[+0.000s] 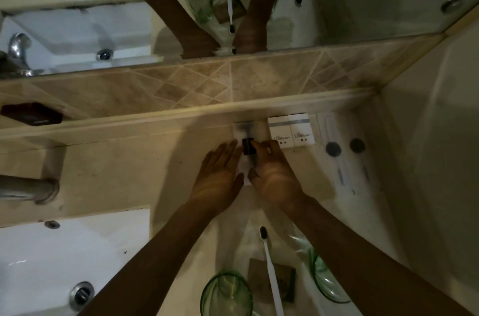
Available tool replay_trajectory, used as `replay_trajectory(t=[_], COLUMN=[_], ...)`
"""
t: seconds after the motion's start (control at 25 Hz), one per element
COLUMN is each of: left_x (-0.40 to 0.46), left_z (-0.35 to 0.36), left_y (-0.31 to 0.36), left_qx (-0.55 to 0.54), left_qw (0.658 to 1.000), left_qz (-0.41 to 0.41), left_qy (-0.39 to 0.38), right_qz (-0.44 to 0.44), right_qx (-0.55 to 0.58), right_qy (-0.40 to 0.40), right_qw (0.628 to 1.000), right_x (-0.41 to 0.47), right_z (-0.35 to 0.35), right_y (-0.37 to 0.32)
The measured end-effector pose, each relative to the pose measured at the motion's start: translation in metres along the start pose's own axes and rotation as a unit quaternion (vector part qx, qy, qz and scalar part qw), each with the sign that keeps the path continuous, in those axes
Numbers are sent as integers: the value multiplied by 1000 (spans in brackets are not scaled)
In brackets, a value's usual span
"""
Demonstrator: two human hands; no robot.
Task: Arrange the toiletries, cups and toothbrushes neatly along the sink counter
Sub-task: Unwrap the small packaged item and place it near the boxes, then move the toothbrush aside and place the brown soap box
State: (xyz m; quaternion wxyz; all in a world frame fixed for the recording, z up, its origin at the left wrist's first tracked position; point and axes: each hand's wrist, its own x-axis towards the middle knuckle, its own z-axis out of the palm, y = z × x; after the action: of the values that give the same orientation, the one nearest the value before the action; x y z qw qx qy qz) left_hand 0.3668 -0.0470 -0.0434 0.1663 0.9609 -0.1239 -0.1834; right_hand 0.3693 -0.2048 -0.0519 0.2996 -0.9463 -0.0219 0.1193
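Both hands set on a white packet at the desk's back edge.
Left hand (220, 173) is laid flat, fingers spread; right hand (272, 173) pinches the packet (247, 146) beside two boxes (291, 131).

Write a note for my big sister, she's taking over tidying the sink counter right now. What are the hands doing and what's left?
Left hand: flat and open, steadying a white packet by the back ledge.
Right hand: fingertips on the packet's small dark part; whether it grips is unclear.
Done: two white boxes sit side by side against the ledge, with two clear wrapped items beside them.
Left: finish lining up the packet, then place the toothbrush, the brown pad under it and the two green glasses near the counter's front edge.
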Motion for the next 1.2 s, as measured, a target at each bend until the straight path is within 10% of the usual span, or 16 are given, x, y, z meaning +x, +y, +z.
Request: replay_trajectory(t=[0.48,1.2], left_x=[-112,-269], left_z=[-1,53], left_y=[42,85], left_qx=[-148,-294], left_qw=[977,951], left_qz=[40,-36], left_qy=[148,89], right_qz=[14,55], right_qx=[89,100], right_qy=[54,85], right_qw=[994,990], right_x=[-110,-265], right_z=[-33,-3], right_y=[-26,-15])
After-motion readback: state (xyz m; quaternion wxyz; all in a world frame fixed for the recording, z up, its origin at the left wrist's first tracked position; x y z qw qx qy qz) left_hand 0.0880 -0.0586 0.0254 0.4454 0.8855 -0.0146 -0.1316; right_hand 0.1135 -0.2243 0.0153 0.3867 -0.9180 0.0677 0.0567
